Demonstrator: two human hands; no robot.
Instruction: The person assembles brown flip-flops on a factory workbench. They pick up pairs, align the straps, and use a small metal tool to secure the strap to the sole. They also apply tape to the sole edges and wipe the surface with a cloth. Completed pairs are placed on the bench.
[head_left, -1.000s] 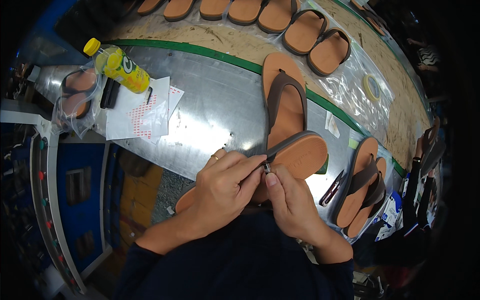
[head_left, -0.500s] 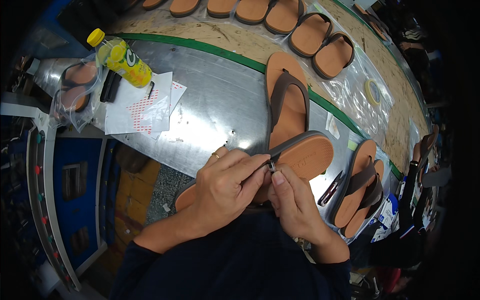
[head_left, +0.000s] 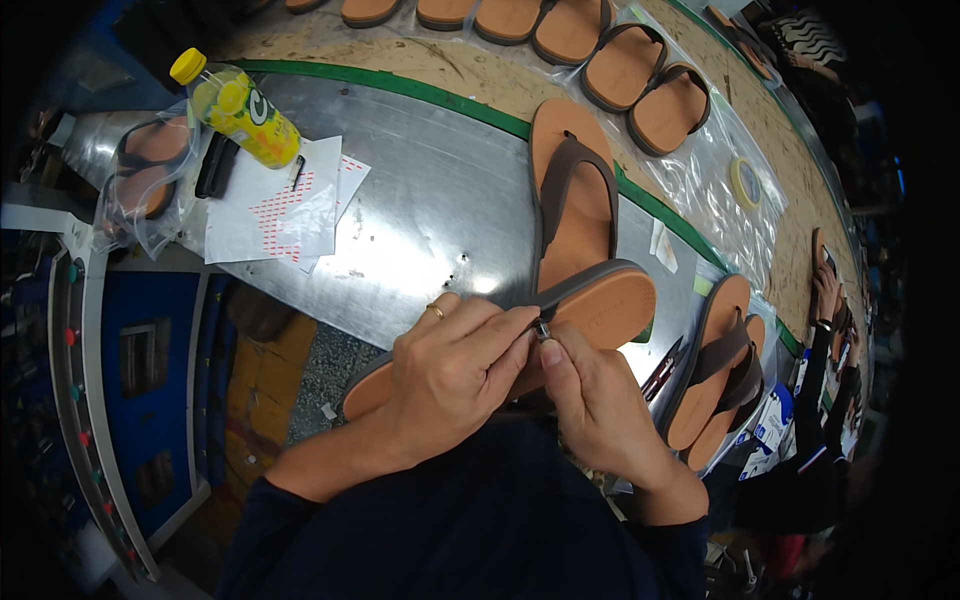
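A tan-soled sandal with a dark strap (head_left: 608,304) lies across my front, one end showing past my right hand, the other under my left wrist. My left hand (head_left: 445,375) is closed, thumb and fingers pinching the sandal's dark strap. My right hand (head_left: 598,400) is closed too, on a small tool with a short metallic tip whose kind I cannot make out; the tip meets the strap beside my left fingertips. The rest of the tool is hidden in my palm. Just beyond lies another tan sandal (head_left: 570,150) with a brown strap.
Thread snips (head_left: 663,370) and a pair of sandals (head_left: 710,360) lie to my right. A yellow-capped bottle (head_left: 243,112) stands by papers (head_left: 270,220) at left. Sandals (head_left: 667,108) line the far board near a tape roll (head_left: 745,184). A co-worker's hand (head_left: 827,290) is at far right.
My right hand has turned slightly around the metallic tip, while my left keeps its pinch. The held sandal's end has shifted a little left. At far right, a co-worker's hand now touches a sandal.
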